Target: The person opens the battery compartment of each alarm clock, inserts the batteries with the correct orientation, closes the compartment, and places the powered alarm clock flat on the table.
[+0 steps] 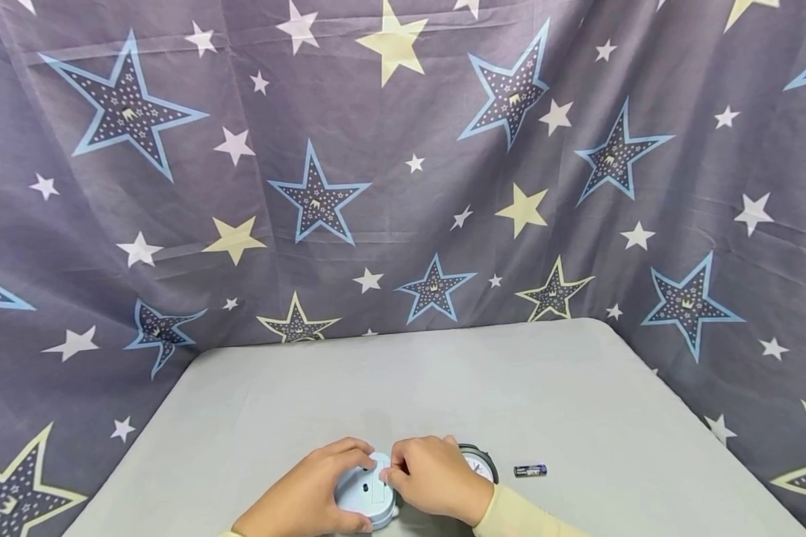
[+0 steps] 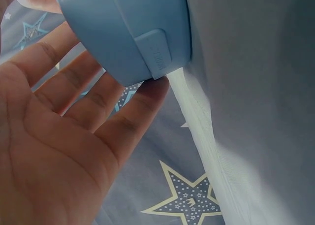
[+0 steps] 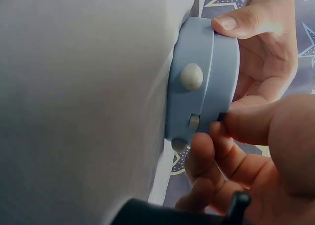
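Pale-blue clock [image 1: 354, 495] lies back-up on grey table [image 1: 443, 388]

One oblong panel [image 1: 377, 491] on its back runs lengthwise away from the person. Raised lettering on its side tab [image 2: 156, 50] is unreadable. Gripping its rim, the left hand [image 1: 316, 481] has fingers spread; the right hand [image 1: 433, 477], fingers curled, bunches at its edge by a small dark piece [image 3: 221, 116], its hold unclear. Nearby: one dark-rimmed clock [image 1: 480, 465], one battery [image 1: 530, 470], print too small.
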### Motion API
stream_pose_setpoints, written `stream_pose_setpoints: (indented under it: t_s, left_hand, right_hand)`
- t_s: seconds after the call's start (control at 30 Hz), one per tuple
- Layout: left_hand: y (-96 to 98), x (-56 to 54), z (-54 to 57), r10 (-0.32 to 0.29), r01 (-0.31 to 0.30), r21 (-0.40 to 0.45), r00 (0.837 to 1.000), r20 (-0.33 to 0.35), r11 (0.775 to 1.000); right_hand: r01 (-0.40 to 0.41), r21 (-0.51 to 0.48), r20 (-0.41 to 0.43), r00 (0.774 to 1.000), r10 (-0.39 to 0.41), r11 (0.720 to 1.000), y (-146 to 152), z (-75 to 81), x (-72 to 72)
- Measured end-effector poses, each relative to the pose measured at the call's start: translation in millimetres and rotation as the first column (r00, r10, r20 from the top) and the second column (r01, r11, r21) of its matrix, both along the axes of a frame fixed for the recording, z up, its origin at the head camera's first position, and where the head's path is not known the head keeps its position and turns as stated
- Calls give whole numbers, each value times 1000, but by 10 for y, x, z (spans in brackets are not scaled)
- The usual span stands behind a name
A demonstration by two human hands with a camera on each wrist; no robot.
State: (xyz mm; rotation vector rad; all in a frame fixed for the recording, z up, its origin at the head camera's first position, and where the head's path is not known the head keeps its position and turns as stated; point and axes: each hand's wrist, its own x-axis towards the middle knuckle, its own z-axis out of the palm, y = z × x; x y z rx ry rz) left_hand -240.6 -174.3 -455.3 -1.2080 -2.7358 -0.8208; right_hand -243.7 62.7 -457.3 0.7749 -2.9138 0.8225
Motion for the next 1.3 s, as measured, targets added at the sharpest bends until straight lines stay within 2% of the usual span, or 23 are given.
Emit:
stream_pose_setpoints:
  t_s: [0.37,0.53,0.7,0.87,1.0,1.13,1.3]
  left_hand:
    - [0,6,15,-1,1,-11,1000,12,1000]
    - [-3,16,29,4,-4,-21,1000,-12,1000]
    - [-17,52,43,5,-6,-31,1000,-10,1000]
    - [-69,67,68,32,-29,-106,999,31,994]
    - [-92,49,79,67,-56,-148,995,75,987]
    - [-98,38,86,94,-80,-145,991,95,986]
    - [-104,52,77,104,-89,-126,988,118,988]
  right_hand:
    - [-1,-5,7,1000,2,1000,1,4,3]
    - [-12,-10,-6,1000,12,1000,15,29,11]
    - [-9,-17,-66,998,8,1000,64,88,35]
    - [-2,-60,-133,991,-6,998,171,200,78]
    - [1,-80,-212,977,-18,997,285,268,128]
    - [-14,-120,-268,963,-19,993,428,273,180]
    - [-12,-194,-287,957,-45,981,652,226,282]
